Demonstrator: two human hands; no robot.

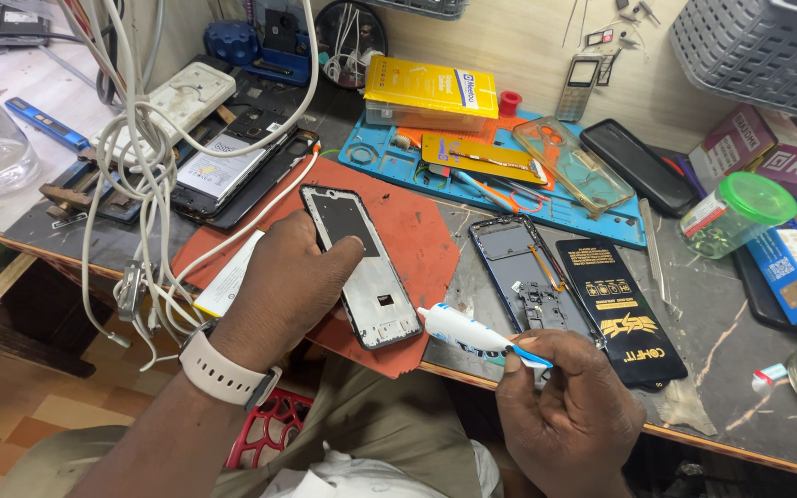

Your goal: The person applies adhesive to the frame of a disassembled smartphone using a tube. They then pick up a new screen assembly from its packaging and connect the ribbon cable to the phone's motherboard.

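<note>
Pressing down on the phone frame (362, 267), the left hand (283, 286) has its thumb and fingers spread flat over the frame's left edge, pinning rather than gripping; nothing is closed inside that hand. The frame lies on the red work mat (417, 235), just at 12 o'clock of the person's lap, its long axis running from 11 o'clock to 5 o'clock. It looks like a bare middle housing: a dark panel in the upper half, pale metal in the lower half, a small square cut-out near the bottom, and a thin black rim all round.

The right hand (569, 406), at 4 o'clock of the frame, has its fingers curled shut around a small white adhesive tube (472, 334) with a blue band, and the tube's nozzle points toward the frame's bottom corner, close to it; whether it touches cannot be told.

The risks, as a judgement: a hard squeeze could flood glue past the rim into the cut-out. The flat left hand could slip and let the frame skate on the mat. The white cable (154, 166) bundle hanging at 9 o'clock sits near the wrist and could snag it. The blue phone back housing (528, 277) and black glass protector packet (622, 309) at 3 o'clock lie close to the tube and could catch a stray drip.
</note>
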